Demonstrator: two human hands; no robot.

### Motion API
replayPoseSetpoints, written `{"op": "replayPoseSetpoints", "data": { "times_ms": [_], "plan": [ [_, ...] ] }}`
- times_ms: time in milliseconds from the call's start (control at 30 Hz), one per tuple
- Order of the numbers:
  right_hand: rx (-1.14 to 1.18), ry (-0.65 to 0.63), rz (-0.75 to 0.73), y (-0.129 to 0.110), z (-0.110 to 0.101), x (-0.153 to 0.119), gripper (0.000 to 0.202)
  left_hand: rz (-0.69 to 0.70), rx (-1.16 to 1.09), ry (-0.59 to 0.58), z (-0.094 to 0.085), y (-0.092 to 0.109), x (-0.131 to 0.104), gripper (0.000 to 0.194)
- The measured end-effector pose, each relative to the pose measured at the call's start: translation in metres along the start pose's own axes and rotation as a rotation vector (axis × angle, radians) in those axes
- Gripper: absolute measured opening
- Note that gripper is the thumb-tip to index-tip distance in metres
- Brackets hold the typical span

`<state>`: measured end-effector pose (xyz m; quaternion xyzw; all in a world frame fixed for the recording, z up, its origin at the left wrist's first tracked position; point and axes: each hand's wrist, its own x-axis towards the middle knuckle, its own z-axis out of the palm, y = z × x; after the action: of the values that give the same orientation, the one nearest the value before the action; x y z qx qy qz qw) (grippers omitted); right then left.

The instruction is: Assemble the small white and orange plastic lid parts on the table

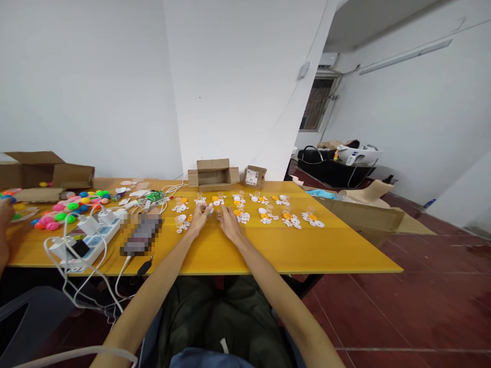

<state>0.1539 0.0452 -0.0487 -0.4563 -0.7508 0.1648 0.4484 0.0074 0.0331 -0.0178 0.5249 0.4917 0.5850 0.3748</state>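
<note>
Both my hands are over the yellow table (215, 259), among small groups of white and orange plastic parts. My left hand (199, 219) pinches a small white plastic piece (210, 208) between thumb and fingertips. Just to its right, my right hand (228, 224) has its fingers bent and slightly apart; no held part can be made out there. White discs (217, 203) lie right beyond the fingertips. Around the hands are more groups, with orange wheels (287, 216), perforated white pieces (244, 219) and clear cups (180, 220).
An open cardboard box (213, 177) and a small carton (254, 177) stand at the back. To the left are a pixelated phone (141, 235), a power strip (95, 240) with tangled white cables, and colourful balls (72, 206). Another person's hand (4, 225) shows at the left edge.
</note>
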Motion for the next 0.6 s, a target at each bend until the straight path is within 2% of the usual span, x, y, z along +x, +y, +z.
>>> {"op": "replayPoseSetpoints", "data": {
  "times_ms": [300,467,600],
  "plan": [
    [-0.017,0.0,-0.029,-0.001,-0.0005,-0.0015,0.04,0.05,0.016,-0.079,-0.0019,-0.0036,0.0018,0.028],
    [-0.029,-0.002,-0.056,-0.0037,-0.0013,-0.0022,0.036,0.065,0.043,-0.057,-0.0024,-0.0056,0.0036,0.029],
    [-0.047,-0.012,-0.037,-0.0046,-0.0002,-0.0023,0.041,0.069,0.083,-0.038,-0.0031,-0.0061,0.004,0.025]
  ]
}}
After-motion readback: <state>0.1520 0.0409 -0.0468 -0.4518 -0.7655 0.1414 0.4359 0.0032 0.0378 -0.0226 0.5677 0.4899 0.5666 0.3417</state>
